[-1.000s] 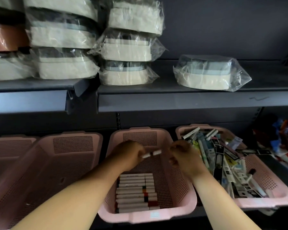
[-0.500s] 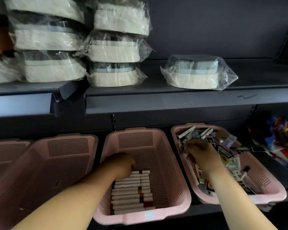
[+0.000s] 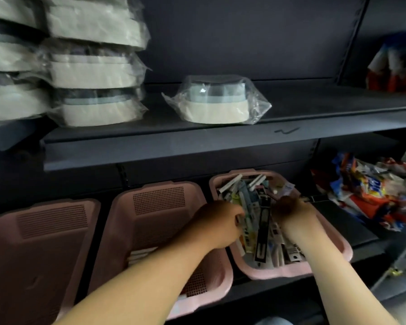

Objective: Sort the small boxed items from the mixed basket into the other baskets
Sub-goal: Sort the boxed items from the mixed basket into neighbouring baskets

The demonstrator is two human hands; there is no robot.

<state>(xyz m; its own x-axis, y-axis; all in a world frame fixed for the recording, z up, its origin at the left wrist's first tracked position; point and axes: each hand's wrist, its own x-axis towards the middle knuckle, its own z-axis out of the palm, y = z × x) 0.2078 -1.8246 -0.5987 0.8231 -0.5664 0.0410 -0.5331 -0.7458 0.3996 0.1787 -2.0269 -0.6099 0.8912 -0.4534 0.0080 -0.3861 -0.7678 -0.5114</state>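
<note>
One second on: found left hand [image 3: 217, 221] moved from middle basket [image 3: 157, 200] into mixed basket [image 3: 279, 273], lower right of frame, beside right hand [image 3: 291, 212]; cannot tell whether fingers of either grip any small boxes [image 3: 261, 231]; reads as placement done, next pick starting.

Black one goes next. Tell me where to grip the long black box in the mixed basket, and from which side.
Pinch the long black box across its narrow width near the middle, coming from above. It lies on top of the pile in the mixed basket, long face up, running front to back between the left hand and right hand.
</note>
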